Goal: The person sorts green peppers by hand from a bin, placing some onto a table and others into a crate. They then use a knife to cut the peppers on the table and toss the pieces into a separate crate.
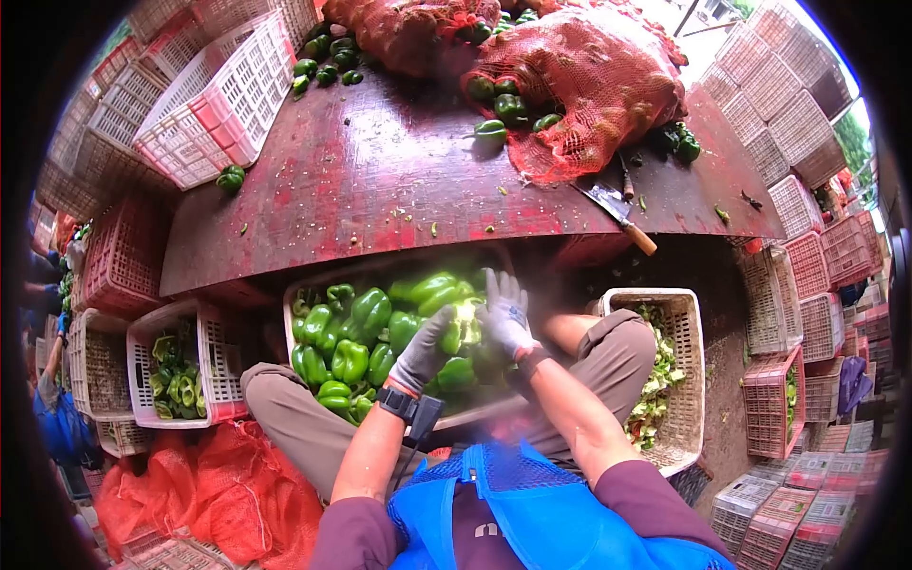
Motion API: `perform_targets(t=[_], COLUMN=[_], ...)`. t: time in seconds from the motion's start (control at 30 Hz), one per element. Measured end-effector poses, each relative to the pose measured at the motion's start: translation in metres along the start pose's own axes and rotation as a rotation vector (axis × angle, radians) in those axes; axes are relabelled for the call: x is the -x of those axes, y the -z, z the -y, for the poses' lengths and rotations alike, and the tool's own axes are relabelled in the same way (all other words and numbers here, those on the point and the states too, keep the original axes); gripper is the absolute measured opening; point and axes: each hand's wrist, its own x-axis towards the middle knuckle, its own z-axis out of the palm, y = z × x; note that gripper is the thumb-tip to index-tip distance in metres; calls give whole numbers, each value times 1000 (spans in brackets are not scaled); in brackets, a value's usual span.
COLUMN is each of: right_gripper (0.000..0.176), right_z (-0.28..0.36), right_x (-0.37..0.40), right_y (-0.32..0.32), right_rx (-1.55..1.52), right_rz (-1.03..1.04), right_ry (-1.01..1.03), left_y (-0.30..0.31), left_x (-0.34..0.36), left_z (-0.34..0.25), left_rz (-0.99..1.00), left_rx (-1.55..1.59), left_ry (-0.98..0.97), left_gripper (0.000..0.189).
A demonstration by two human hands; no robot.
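Both hands wear grey gloves and meet over a crate (289, 328) of green peppers (351, 360) between the legs. My left hand (425, 351) is at the left side of a pale, cut-looking green pepper (465, 325), its fingers pressed together against it. My right hand (505, 313) lies at the pepper's right side, with its fingers stretched out and spread. The pepper's lower part blends into those beneath it. Haze blurs the picture around the right hand.
A red table (380, 180) beyond the crate bears net sacks (579, 85), loose peppers and a knife (608, 203). A crate of pepper scraps (692, 380) stands right, a crate of pepper pieces (142, 370) left. Red netting (218, 494) lies lower left. A person (59, 399) is at the far left.
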Motion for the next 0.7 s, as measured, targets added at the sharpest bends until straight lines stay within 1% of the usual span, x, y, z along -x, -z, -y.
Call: perform_targets(t=[0.07,0.1,0.13,0.2,0.27,0.3,0.33,0.37,0.4,0.43,0.47,0.53,0.57,0.67,0.7], right_gripper=[78,75,76,76,66,51,38,35,31,25,23,21,16,15,13], right_z=[-11,-15,-5,17,46,44,41,36,36,38,42,46,44,38,37], right_x=[-7,-4,9,23,45,54,57,60,63,69,71,75,79,79,80], right_y=[8,20,49,100,142,127,119,109,106,101,101,98,88,70,68], right_rx=[-207,-293,-270,-560,-158,-54,-13,-34,-56,-93,-47,46,5,-134,-166], right_rz=[100,-22,-135,-51,256,220,192,161,133,131,164,233,175,242,232], right_ry=[-33,31,110,435,497,451,409,402,398,388,364,320,319,218,220], left_y=[-5,-1,7,19,2,-13,-25,-35,-42,-40,-39,-39,-40,-28,-26], left_x=[4,4,4,5,8,9,7,7,9,12,14,14,14,14,16], left_z=[-3,-3,0,5,5,5,4,9,7,11,12,14,15,22,21], left_rz=[-24,-8,3,28,-33,-57,-77,-162,-174,-179,-185,-287,-336,-388,-366], left_rx=[-134,-156,-173,-209,-504,-653,-806,-901,-1008,-1012,-1018,-1216,-1314,-1432,-1430], left_ry=[-39,-41,-44,-38,13,44,68,34,-23,-39,-52,25,66,-22,41], left_gripper=[53,52,52,52,50,49,49,48,49,47,45,46,47,47,45])
